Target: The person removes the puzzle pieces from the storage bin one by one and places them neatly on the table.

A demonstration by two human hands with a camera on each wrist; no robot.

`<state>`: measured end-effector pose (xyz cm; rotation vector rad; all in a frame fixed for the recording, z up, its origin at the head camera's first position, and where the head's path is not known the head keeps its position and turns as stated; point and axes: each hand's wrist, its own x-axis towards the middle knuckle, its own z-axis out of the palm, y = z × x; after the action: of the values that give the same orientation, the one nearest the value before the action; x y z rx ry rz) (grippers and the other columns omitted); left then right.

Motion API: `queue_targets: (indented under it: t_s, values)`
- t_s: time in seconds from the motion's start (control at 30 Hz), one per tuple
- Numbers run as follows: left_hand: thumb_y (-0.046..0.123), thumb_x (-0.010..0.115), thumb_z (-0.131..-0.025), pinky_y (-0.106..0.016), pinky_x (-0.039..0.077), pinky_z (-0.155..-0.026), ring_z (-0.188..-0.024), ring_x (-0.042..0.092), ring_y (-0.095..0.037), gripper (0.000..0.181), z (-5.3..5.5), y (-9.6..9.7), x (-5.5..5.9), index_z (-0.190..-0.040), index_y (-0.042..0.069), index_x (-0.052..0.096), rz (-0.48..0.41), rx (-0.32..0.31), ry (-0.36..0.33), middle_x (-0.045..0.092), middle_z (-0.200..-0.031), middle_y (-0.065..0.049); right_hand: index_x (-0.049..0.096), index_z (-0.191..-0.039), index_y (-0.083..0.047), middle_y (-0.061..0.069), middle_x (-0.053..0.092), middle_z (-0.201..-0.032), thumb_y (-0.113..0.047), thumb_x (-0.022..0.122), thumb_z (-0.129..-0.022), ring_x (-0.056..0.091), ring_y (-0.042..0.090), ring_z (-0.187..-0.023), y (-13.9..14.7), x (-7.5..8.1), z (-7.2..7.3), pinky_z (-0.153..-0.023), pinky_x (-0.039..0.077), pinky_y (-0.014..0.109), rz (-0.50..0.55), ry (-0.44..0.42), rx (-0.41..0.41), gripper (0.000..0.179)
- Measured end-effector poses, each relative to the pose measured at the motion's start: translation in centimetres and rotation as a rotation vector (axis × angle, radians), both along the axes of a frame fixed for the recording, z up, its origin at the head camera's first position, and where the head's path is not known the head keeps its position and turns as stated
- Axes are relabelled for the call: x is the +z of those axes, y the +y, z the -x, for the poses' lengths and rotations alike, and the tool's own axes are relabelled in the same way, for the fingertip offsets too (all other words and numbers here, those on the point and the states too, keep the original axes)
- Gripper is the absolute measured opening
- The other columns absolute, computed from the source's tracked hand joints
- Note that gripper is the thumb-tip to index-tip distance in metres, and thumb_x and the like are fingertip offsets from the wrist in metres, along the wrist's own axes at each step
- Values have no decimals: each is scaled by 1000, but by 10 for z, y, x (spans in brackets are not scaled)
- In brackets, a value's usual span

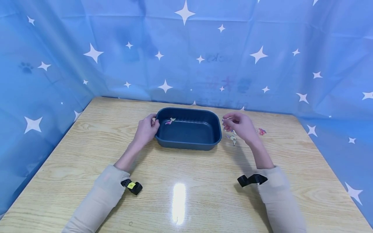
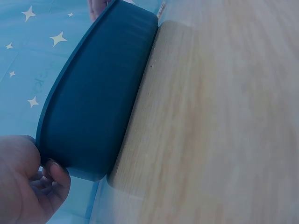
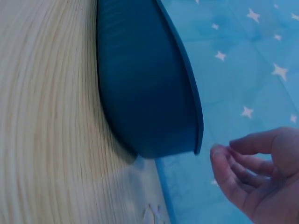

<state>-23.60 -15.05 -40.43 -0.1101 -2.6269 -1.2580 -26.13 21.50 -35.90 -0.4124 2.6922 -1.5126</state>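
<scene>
A dark blue rectangular open box [image 1: 187, 146] stands on the wooden table. My left hand [image 1: 147, 129] grips its left end, thumb and curled fingers at the rim, as the left wrist view also shows [image 2: 28, 182]. Just off the box's right end is my right hand [image 1: 240, 126], raised, with loosely bent fingers. In the right wrist view its thumb and fingertips come close together, with nothing visible between them. Inside the box, toward the left, lie small colourful flat pieces [image 1: 169, 122]. More small pale pieces [image 1: 233, 139] lie on the table below my right hand.
A red and pink piece [image 1: 262, 131] lies on the table right of my right hand. The wooden table [image 1: 145, 200] ends at a blue curtain [image 1: 186, 58] with white stars at the back and sides. Each sleeve carries a black wrist camera [image 1: 252, 180].
</scene>
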Motion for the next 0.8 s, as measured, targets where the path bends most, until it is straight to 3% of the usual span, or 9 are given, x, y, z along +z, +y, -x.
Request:
queue_targets:
  t_s: [0.13,0.23,0.47,0.67,0.8]
  values:
    - [12,50,-101,-32,40,-56,-55,47,-18,36,0,0,0,-131,-5,60,-2,-3,-2,47,-66,-2,63,-121,8,26,69,-100,-12,58,-103,70,24,-78,-14,1,1,-72,58,32,19,20,12,27]
    - [11,50,-101,-32,40,-55,-55,47,-18,36,0,0,0,-132,-6,59,-4,-5,-2,47,-66,-2,63,-120,9,25,69,-100,-10,58,-103,70,29,-80,-26,2,1,-71,58,31,26,26,27,27]
    - [11,50,-101,-30,39,-54,-54,46,-18,37,0,0,1,-132,-6,59,2,-1,0,47,-66,-2,64,-117,7,29,67,-102,-10,59,-102,67,43,-85,-56,-1,2,-75,58,46,33,42,80,23]
    - [10,51,-101,-31,39,-55,-54,46,-17,36,0,0,1,-131,-6,60,0,-3,9,47,-66,-2,64,-116,8,26,69,-101,-10,61,-101,67,45,-87,-78,-4,7,-78,57,49,37,70,126,25]
    - [10,51,-101,-31,39,-55,-54,47,-18,36,0,-1,0,-131,-6,60,-3,-7,7,47,-66,-2,64,-117,8,27,69,-103,-9,61,-101,66,46,-91,-94,-5,11,-81,56,52,40,43,146,24]
